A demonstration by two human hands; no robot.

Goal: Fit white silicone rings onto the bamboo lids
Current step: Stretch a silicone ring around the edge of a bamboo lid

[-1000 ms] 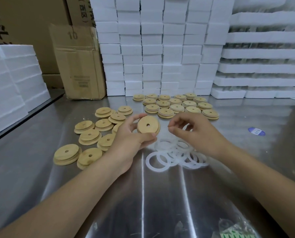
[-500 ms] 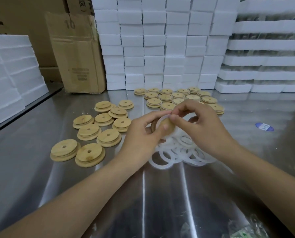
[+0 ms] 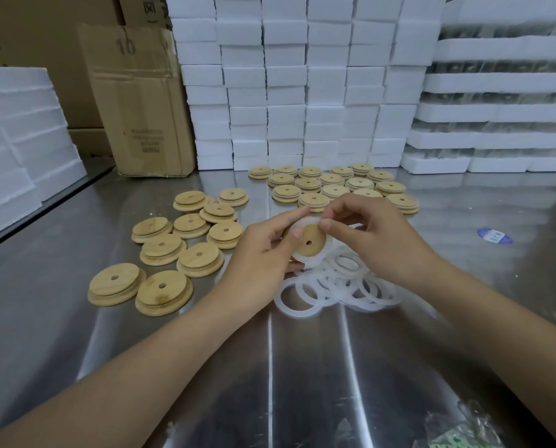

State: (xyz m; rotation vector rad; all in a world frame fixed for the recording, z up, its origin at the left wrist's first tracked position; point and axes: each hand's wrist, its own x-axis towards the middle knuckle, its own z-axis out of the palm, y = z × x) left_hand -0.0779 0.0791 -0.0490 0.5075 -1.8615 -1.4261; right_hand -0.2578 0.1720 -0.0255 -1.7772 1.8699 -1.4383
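The ring [image 3: 327, 253], loose a moment ago, now circles the lid [image 3: 312, 236] my left hand [image 3: 260, 257] grips, right hand [image 3: 376, 237] pinching the ring's edge.

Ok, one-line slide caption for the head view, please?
The left hand holds a bamboo lid while the right hand pinches a white silicone ring around it, above the loose ring pile.

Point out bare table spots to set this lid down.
Free: steel table between the forearms, near side of the ring pile; and right of it, toward the blue sticker. Crowded: loose lids left of the left hand holding the lid; far lid cluster before the foam blocks.
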